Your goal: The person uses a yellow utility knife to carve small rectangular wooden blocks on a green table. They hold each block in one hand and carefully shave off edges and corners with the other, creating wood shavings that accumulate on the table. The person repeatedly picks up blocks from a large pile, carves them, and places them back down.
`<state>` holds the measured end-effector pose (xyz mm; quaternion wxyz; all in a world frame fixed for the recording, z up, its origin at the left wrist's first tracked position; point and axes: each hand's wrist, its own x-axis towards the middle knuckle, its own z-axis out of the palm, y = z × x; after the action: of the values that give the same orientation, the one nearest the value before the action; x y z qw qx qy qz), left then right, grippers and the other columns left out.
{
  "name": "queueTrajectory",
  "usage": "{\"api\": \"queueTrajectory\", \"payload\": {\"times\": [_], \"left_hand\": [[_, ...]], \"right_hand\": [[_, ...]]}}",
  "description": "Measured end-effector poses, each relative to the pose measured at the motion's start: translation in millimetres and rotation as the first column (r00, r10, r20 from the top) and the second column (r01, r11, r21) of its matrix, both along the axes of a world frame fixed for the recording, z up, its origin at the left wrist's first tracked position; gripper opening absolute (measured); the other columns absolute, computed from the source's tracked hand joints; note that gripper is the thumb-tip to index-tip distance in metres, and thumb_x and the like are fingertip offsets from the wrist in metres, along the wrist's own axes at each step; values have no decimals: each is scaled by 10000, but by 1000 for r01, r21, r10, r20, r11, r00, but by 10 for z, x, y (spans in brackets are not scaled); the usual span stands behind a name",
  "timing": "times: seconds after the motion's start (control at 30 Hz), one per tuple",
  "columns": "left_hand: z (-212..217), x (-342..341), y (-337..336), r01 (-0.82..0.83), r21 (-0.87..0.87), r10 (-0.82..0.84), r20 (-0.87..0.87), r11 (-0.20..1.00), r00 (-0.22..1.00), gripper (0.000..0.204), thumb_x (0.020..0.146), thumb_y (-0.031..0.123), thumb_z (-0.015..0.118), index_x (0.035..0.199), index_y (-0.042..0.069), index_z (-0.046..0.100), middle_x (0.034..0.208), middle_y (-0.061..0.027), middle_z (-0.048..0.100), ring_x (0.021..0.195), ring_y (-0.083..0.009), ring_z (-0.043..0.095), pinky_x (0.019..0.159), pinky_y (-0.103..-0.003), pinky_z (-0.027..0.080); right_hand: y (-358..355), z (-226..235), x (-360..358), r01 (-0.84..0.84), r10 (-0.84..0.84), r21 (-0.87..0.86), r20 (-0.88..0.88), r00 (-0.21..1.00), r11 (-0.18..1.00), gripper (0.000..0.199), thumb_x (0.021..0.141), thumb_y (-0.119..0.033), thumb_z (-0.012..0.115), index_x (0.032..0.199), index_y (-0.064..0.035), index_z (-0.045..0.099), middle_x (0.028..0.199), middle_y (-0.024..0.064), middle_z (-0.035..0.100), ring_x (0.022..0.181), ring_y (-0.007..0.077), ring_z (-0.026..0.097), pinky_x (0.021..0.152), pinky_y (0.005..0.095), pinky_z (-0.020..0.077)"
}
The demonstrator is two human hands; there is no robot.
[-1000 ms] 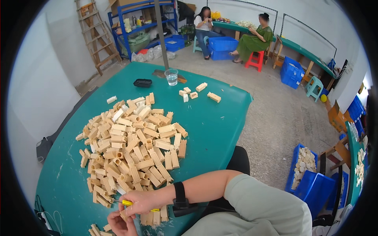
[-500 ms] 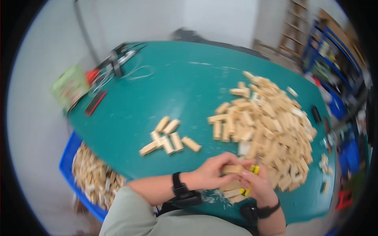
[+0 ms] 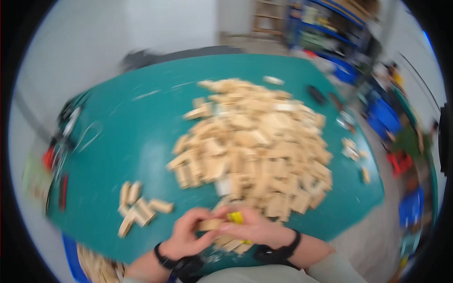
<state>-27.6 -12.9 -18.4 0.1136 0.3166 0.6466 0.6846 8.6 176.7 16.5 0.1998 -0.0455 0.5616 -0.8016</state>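
Note:
A small pale wooden block [image 3: 210, 224] is pinched in the fingers of my left hand [image 3: 186, 236], close to the near table edge. My right hand [image 3: 257, 227] is closed round a slim yellow hand tool [image 3: 235, 217], with its fingertips against the block's right end. Blur and my fingers hide the tool's working end, so its exact kind is unclear. Just beyond both hands rises a large heap of similar wooden blocks [image 3: 264, 155]. Several more blocks [image 3: 143, 211] lie in a loose group to the left. Pale shavings are scattered below the hands.
The green table [image 3: 141, 118] carries cables [image 3: 89, 134] at its left edge and a dark object [image 3: 316, 94] at the far right. A few light pieces [image 3: 350, 150] lie near the right edge. A blue bin [image 3: 74, 257] of wood pieces stands below left. Blue shelving [image 3: 325, 30] is behind.
The view has swung to the right, so the heap and both hands appear further left. My hands still hold the block and the yellow tool together.

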Motion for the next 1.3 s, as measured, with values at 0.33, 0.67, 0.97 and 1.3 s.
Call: {"api": "queueTrajectory", "payload": {"times": [0.33, 0.67, 0.97, 1.3], "left_hand": [[149, 148, 133, -80, -70, 84, 60, 994, 995, 241, 825, 81, 599, 1016, 31, 460, 929, -60, 539, 800, -118, 522, 690, -240, 422], [214, 134, 140, -64, -100, 77, 127, 993, 989, 282, 782, -26, 557, 1004, 36, 394, 879, -49, 494, 789, -100, 505, 696, -213, 399], [161, 126, 147, -56, -59, 63, 108, 997, 992, 273, 813, -3, 548, 1023, 49, 383, 884, -32, 495, 798, -85, 495, 706, -200, 397], [166, 162, 141, -49, -59, 62, 248, 997, 967, 332, 787, 6, 575, 1041, 33, 363, 904, -52, 489, 807, -99, 498, 706, -203, 411]], "right_hand": [[26, -143, 25, 7, -16, -90, -99, 995, 996, 230, 796, -160, 558, 959, -8, 497, 783, 61, 594, 702, 102, 542, 600, 234, 438], [-26, -2, 83, 41, -31, -113, 87, 996, 993, 255, 816, -168, 591, 973, -16, 459, 709, 70, 545, 426, 42, 371, 369, 201, 267], [-17, -34, 82, 26, -20, -122, 51, 999, 992, 257, 826, -209, 601, 970, -30, 486, 702, 51, 532, 439, 31, 373, 374, 188, 268], [26, -36, 113, 19, -17, -104, 24, 1000, 994, 267, 826, -207, 576, 1007, -37, 478, 744, 37, 530, 534, 43, 419, 433, 190, 302]]}}
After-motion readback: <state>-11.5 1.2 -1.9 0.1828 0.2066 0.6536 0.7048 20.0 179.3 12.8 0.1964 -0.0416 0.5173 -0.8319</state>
